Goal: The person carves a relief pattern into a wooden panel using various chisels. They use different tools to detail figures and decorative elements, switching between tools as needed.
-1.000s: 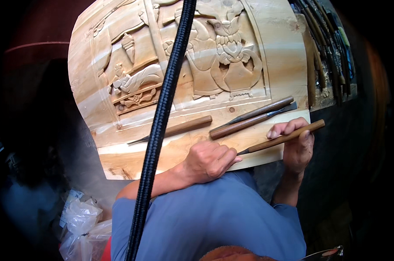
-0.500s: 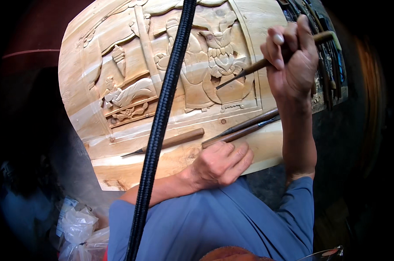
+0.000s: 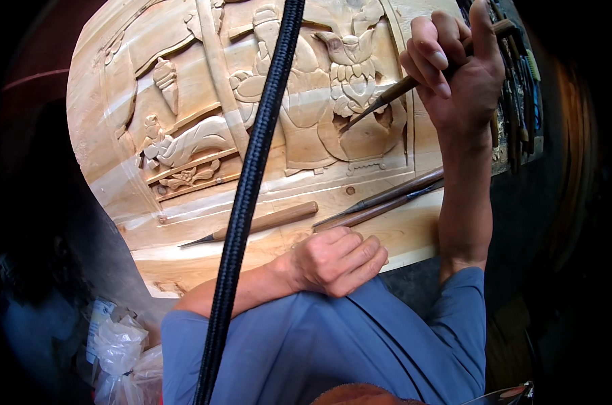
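My right hand (image 3: pixel 458 74) is raised over the right of a carved wooden relief panel (image 3: pixel 380 236), closed round a slim chisel (image 3: pixel 402 88). The chisel slants down to the left, its dark tip at a hollow beside the rounded carved form (image 3: pixel 370 138) under a figure. I cannot tell whether the tip touches the wood. At the panel's front edge my left hand (image 3: pixel 338 260) rests as a loose fist, its palm hidden and nothing showing from it. Just beyond it lie two dark-handled tools (image 3: pixel 387 199). A brown-handled chisel (image 3: pixel 269 221) lies farther left.
A black braided cord (image 3: pixel 252 175) crosses the view from top to bottom, hiding part of the panel. Several carving tools (image 3: pixel 515 88) are crowded at the far right. A tied clear plastic bag (image 3: pixel 123 347) sits at the lower left.
The panel appears shifted a little left in view. My right hand is slightly higher with the chisel, its tip now nearer the hollow. My left hand remains near the panel's edge.
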A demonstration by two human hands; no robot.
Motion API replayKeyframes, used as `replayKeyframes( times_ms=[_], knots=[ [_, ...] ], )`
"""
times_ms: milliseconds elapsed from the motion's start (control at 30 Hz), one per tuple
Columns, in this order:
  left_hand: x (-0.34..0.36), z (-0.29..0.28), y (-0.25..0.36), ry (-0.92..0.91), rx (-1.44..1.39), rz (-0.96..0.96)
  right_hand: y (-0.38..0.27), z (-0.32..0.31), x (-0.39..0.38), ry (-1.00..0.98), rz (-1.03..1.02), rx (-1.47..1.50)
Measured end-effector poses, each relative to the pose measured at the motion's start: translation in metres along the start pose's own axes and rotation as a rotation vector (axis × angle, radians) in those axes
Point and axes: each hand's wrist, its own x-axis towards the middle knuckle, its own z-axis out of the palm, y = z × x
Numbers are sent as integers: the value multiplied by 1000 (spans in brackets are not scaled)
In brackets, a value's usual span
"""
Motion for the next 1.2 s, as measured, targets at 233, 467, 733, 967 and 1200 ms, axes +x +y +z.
replayKeyframes(
  times_ms=[233, 467, 733, 967, 1200],
  knots=[
    [1, 2, -2, 21, 25, -31, -1, 0, 15, -206, 30, 3],
    [2, 2, -2, -1, 24, -46, 0, 9, 18, -92, 80, -70],
    [3, 4, -2, -6, 21, -47, 2, 7, 18, -37, 30, -150],
    [4, 4, -3, -10, 27, -54, 4, 24, 15, 84, 91, -132],
    [3, 4, -3, -20, 18, -52, 11, 30, -9, 306, -94, -96]
  ],
)
